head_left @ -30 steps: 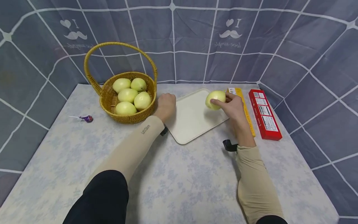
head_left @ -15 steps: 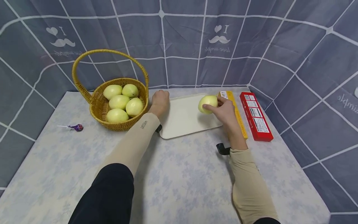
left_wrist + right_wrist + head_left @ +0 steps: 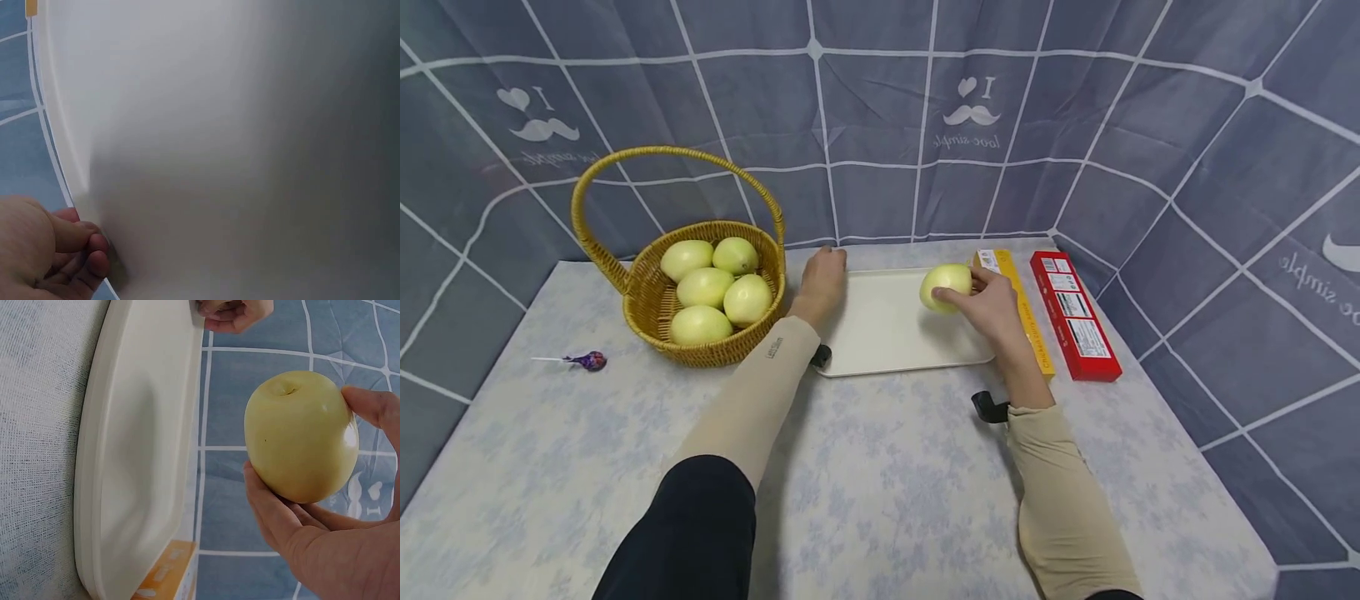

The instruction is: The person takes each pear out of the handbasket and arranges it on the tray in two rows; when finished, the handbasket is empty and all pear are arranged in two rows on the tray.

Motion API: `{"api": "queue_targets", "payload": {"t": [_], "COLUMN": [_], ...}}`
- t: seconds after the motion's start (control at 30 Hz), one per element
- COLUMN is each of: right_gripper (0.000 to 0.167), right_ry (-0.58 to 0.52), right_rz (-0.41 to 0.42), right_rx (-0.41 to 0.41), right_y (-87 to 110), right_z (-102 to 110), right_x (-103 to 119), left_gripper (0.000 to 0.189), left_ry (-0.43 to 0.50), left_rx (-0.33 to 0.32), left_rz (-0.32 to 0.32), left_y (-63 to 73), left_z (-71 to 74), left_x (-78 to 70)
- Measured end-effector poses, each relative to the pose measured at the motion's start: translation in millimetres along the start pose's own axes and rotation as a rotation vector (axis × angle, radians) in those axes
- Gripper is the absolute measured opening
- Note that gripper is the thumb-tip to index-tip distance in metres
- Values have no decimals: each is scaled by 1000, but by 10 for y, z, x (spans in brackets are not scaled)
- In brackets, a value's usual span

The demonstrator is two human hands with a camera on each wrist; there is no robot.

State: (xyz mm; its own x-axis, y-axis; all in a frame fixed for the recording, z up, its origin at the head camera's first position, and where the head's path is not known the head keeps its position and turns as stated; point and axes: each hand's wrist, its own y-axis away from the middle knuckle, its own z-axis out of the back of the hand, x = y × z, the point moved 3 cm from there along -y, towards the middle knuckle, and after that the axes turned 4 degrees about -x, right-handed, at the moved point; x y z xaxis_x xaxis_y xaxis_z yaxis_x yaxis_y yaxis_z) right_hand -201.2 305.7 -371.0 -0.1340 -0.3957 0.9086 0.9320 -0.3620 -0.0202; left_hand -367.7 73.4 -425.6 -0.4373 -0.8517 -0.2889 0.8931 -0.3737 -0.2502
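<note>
My right hand (image 3: 1000,315) holds a pale yellow-green apple (image 3: 942,288) above the right part of a white tray (image 3: 880,327). In the right wrist view the thumb and fingers grip opposite sides of the apple (image 3: 300,440), its dimpled end showing. At the tray's far left corner is my left hand (image 3: 824,287); its thumb and fingers pinch the rim in the left wrist view, where the tray (image 3: 162,112) fills most of the picture. A wicker basket (image 3: 634,312) with several similar apples (image 3: 702,325) stands just left of that hand.
Right of the tray lie a yellow box (image 3: 1032,329) and a red box (image 3: 1078,321). A wrapped lollipop (image 3: 591,361) rests on the table (image 3: 880,483) at the left. Behind everything hangs a grey-blue checked curtain (image 3: 880,125).
The tray has turned under my left hand, so its near edge now runs almost straight across. My right hand still holds the apple above it. The head view has shifted slightly.
</note>
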Motion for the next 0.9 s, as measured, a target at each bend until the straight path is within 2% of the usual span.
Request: {"api": "queue_targets", "payload": {"t": [0.13, 0.23, 0.33, 0.43, 0.57, 0.7, 0.8, 0.9], "right_gripper": [73, 77, 79, 81, 86, 87, 86, 86], "right_ry": [11, 27, 47, 70, 148, 242, 267, 283], "right_rz": [-11, -23, -19, -5, 20, 46, 64, 75], "right_rx": [1, 4, -1, 14, 59, 81, 94, 126], "right_y": [15, 17, -3, -17, -2, 3, -21, -64], "right_z": [-44, -90, -137, -211, -387, -564, -722, -924], "right_x": [-20, -42, -66, -69, -31, 11, 61, 126], "left_gripper": [25, 25, 19, 17, 14, 16, 21, 23], "left_ry": [46, 141, 256, 364, 476, 536, 553, 545], "left_rx": [-6, -34, -97, -186, -394, -679, -893, -1046], "left_rz": [71, 110, 78, 15, -53, -83, -36, 51], "left_y": [78, 214, 455, 799, 1256, 1534, 1646, 1750], "left_z": [31, 145, 366, 675, 1109, 1452, 1635, 1736], "left_x": [-13, -43, -79, -61, 126, 429, 711, 989]}}
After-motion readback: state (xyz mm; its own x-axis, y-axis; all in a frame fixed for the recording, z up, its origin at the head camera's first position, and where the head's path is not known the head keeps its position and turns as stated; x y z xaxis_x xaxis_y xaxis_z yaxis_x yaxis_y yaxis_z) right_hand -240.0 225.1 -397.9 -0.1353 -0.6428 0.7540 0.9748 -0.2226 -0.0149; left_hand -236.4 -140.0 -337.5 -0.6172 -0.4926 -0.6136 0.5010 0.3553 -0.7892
